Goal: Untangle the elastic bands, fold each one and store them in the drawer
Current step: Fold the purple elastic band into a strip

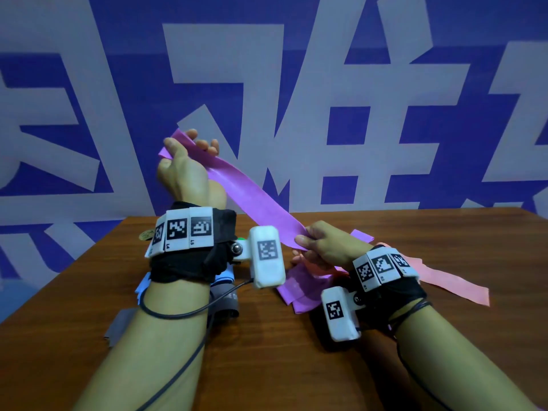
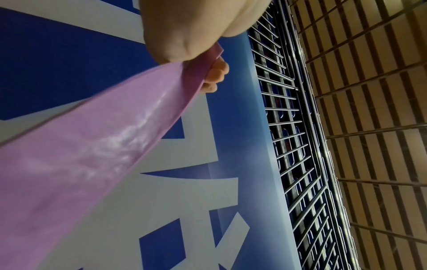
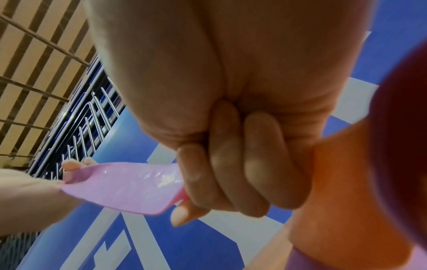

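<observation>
Purple band (image 1: pixel 255 197): stretched from upper left of the head view down to the middle, above the wooden table (image 1: pixel 444 336).
Left hand (image 1: pixel 184 164): raised, fingers curled around one end.
Right hand (image 1: pixel 323 247): low, pinching the band further along.
Pink band (image 1: pixel 450 283): lying on the table at right.
Doing it well: keep it flat, bring both ends together evenly.
Drawer: not in view.

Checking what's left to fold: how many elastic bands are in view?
4 visible. The purple flat elastic band is stretched between the left hand and right hand. The pink band lies right on the wooden table; light blue and grey bands under the left forearm. More may be hidden.
</observation>
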Demonstrator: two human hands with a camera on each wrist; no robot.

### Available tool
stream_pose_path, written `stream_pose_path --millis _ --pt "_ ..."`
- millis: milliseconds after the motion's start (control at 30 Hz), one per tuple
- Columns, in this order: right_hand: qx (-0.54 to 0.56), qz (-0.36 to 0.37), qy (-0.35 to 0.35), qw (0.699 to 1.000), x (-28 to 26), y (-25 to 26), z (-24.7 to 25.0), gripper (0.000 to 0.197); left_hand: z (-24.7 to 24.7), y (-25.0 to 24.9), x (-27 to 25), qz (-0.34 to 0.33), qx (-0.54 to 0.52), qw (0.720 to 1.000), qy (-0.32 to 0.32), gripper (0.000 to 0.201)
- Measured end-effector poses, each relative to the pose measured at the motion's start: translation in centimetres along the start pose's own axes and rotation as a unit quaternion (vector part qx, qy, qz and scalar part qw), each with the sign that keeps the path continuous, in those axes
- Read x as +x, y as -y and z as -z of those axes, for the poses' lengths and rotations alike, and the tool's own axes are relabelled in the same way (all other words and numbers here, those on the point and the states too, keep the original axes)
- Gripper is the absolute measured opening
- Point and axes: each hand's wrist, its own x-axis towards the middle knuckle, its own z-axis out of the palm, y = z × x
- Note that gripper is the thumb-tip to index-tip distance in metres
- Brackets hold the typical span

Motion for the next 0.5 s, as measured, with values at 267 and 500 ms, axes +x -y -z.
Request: stream_pose_path --millis 267,500 --pt "-0.155 0.029 0.049 0.986 0.6 -0.8 0.0 0.021 -0.9 0.5 -1.6 -0.015 0.127 0.982 0.136 0.039" --pt "-0.235 -0.007 0.047 0.971 0.4 -0.5 -0.3 0.027 -1.1 0.9 -2.6 -0.026 0.221 0.952 0.212 0.038"
